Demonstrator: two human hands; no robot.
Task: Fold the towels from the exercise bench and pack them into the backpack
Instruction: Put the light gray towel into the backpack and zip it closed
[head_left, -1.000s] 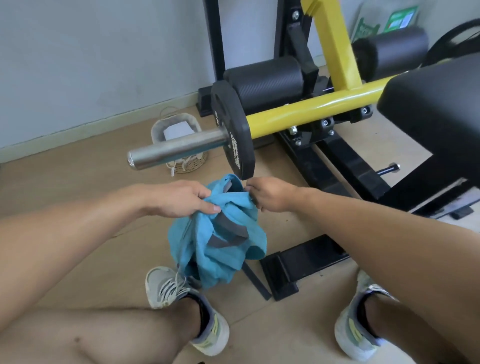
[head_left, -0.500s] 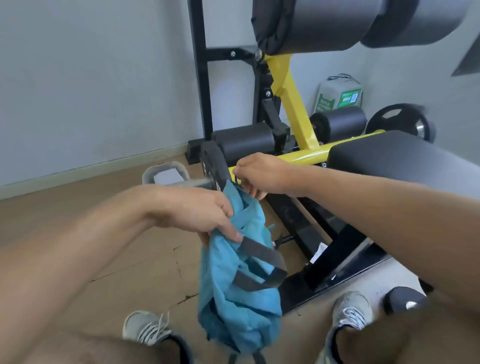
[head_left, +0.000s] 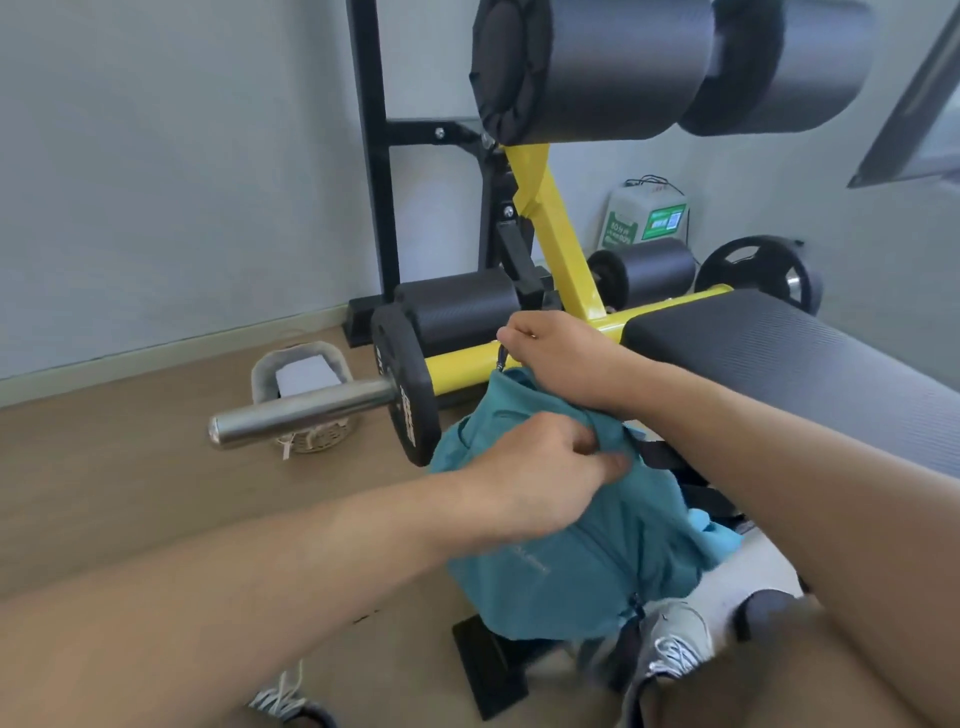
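Note:
A teal backpack with dark straps hangs in front of me, just left of the black exercise bench pad. My right hand pinches the small loop at the backpack's top and holds it up. My left hand grips the fabric near the upper edge. No towel shows in this view.
A steel bar with a black weight plate juts out left of the backpack. The yellow and black bench frame rises behind, with foam rollers overhead. A small woven basket stands on the wooden floor. My shoes are below.
The backpack has risen and turned, its plain teal face now toward me instead of the straps. My left hand has shifted right onto its upper edge; my view tilted up.

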